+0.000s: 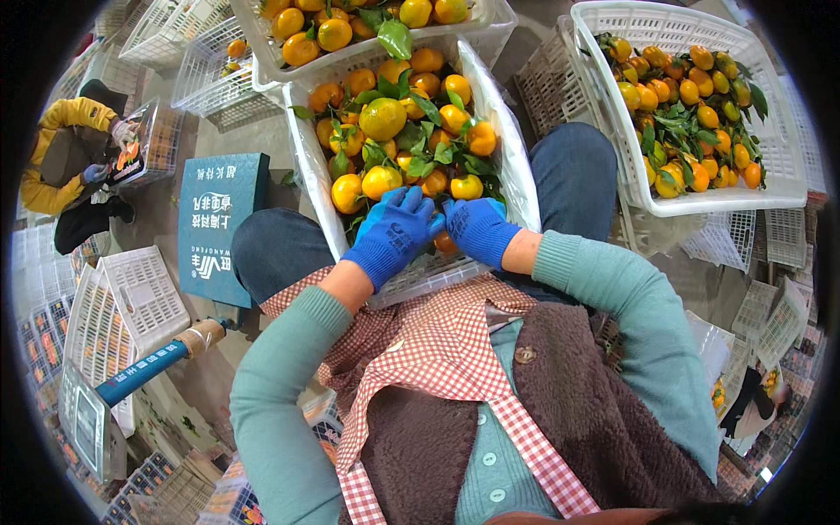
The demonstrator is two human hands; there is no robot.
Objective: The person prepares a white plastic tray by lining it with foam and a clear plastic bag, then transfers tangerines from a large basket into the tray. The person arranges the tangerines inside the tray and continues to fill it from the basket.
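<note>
Before me, between my knees, a white plastic crate (303, 154) with a clear liner holds orange mandarins (382, 119) with green leaves (410, 138). My left hand (397, 226), in a blue work glove, is over the near end of this crate, fingers reaching down onto the fruit. Close beside it, my right hand (479, 226) wears a matching glove, its fingertips bent in towards the left hand. One mandarin (446, 242) shows partly below and between the hands. The gloves hide whether either hand grips a fruit or a stem.
A crate of mandarins (302, 48) stands just beyond mine. At the right, a larger white crate (715, 209) holds leafy mandarins. On my left is a blue platform scale (220, 230) with a display (90, 426) on a post. A person in yellow (72, 154) handles a box farther left.
</note>
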